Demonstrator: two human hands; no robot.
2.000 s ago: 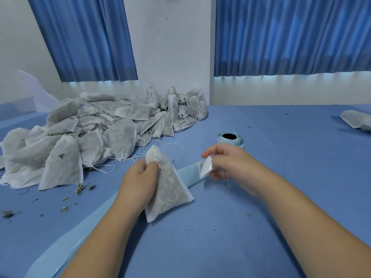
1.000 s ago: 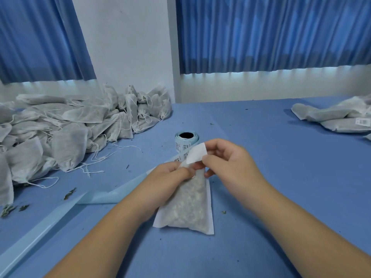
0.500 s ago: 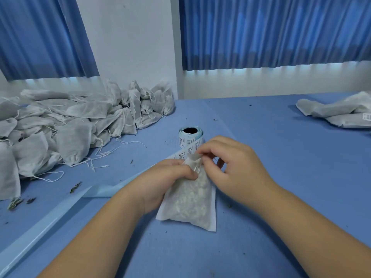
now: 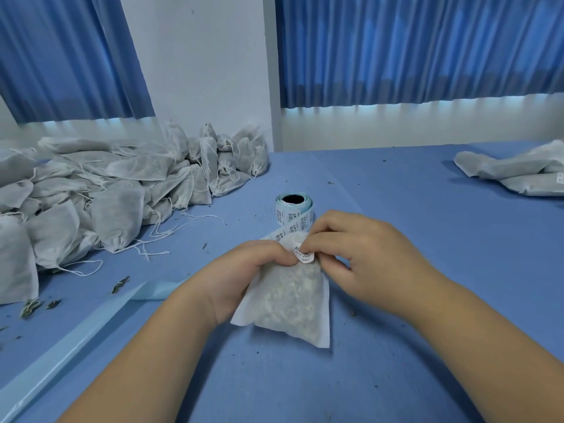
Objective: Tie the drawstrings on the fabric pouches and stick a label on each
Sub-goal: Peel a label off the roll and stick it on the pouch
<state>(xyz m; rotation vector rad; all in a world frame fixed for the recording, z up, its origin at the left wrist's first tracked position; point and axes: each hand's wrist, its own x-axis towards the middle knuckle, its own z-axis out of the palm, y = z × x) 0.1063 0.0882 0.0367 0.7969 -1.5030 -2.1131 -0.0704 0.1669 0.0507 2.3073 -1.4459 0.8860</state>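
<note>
bare worktop [image 4: 412, 215] open off my right; label roll [image 4: 294, 209] stands just ahead, pouch heap [image 4: 122, 190] blocks the left, backing strip [image 4: 91, 325] trails near-left.

1 label roll [image 4: 294, 209], 1 held pouch [image 4: 290, 300], 2 pouch heaps [image 4: 122, 190] [image 4: 518, 175].

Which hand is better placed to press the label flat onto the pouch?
Right. The right hand pinches the label at the top of the pouch; the left hand grips the pouch, steadying it.
</note>
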